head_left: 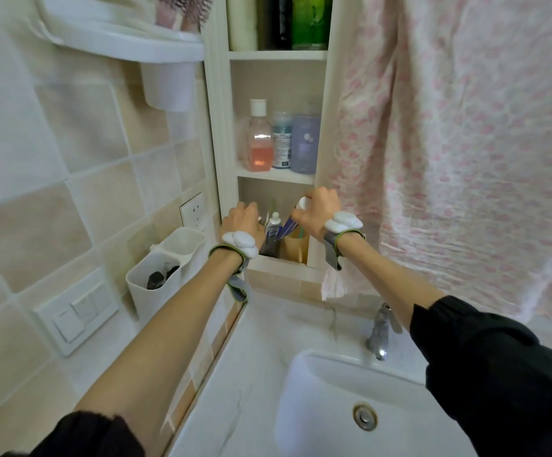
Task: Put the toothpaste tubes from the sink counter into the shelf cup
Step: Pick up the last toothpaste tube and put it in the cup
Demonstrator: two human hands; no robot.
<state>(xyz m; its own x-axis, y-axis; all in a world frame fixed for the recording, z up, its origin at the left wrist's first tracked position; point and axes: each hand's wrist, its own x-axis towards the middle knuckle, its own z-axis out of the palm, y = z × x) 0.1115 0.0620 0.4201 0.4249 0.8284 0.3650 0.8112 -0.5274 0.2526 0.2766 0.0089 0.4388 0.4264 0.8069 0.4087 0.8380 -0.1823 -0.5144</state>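
Both my hands reach into the lowest niche of the wall shelf. My right hand (321,209) is closed on a blue and white toothpaste tube (289,222), white cap up, its lower end slanting down into the dark cup (272,247). A second white tube (273,224) stands upright in that cup. My left hand (243,219) is at the cup's left side with fingers curled; what it touches is hidden. A tan cup (296,247) stands just right of the dark one.
Above the niche, a shelf holds a pink bottle (259,143) and two bluish bottles. A white wall organiser (165,268) hangs at left, near a socket and switches. Below are the marble counter (255,357), the faucet (380,328) and the sink basin (350,407). A pink-patterned curtain hangs right.
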